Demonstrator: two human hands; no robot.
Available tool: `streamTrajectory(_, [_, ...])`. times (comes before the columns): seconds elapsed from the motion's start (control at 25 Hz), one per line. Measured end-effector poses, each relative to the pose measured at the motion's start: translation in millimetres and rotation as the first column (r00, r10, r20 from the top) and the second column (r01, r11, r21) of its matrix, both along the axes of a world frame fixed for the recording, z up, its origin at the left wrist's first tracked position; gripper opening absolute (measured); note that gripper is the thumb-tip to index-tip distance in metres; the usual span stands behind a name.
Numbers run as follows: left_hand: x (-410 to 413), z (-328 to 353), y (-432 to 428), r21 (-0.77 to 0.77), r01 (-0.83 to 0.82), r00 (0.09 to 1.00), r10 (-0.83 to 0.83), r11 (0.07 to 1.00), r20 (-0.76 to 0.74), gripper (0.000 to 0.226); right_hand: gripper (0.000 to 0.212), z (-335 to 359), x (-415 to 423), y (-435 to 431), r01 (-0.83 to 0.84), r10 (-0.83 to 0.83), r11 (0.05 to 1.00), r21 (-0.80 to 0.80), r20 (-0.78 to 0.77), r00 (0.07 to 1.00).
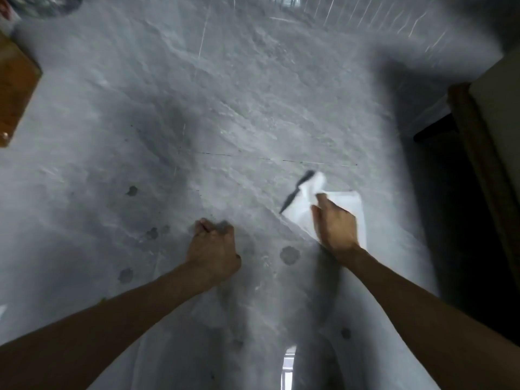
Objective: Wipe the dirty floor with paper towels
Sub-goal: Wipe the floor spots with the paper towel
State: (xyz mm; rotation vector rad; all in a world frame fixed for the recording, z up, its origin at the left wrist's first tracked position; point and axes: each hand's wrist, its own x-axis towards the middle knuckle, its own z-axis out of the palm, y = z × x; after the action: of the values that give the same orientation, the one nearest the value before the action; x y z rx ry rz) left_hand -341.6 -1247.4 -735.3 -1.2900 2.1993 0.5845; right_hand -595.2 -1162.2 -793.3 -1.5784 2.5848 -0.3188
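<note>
I look straight down at a grey marbled floor (239, 108) with several dark round spots, one (289, 255) between my hands and others to the left (132, 190). My right hand (336, 225) grips a white paper towel (356, 205) that hangs spread above the floor, its far corner crumpled. My left hand (213, 250) is curled into a fist and holds nothing, hovering over the floor left of the towel. The frame is blurred by motion.
A wooden furniture edge (478, 153) with dark shadow beneath runs down the right side. An orange-brown wooden object (14, 88) sits at the left edge. A bright window reflection (288, 367) shows on the floor near the bottom.
</note>
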Motion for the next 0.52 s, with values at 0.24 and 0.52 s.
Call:
streamTrajectory(0.24, [4.6, 13.1, -6.2, 0.071, -0.044, 0.996, 0.05, 0.997, -0.079, 0.053, 0.043, -4.1, 99.6, 49.9, 0.38, -0.379, 0.925, -0.012, 0.069, 0.923])
streamTrajectory(0.52, [104.7, 51.5, -62.4, -0.154, -0.04, 0.967, -0.001, 0.987, -0.254, 0.019, 0.039, -13.3, 166.5, -30.1, -0.661, 0.632, 0.737, -0.141, -0.203, 0.748])
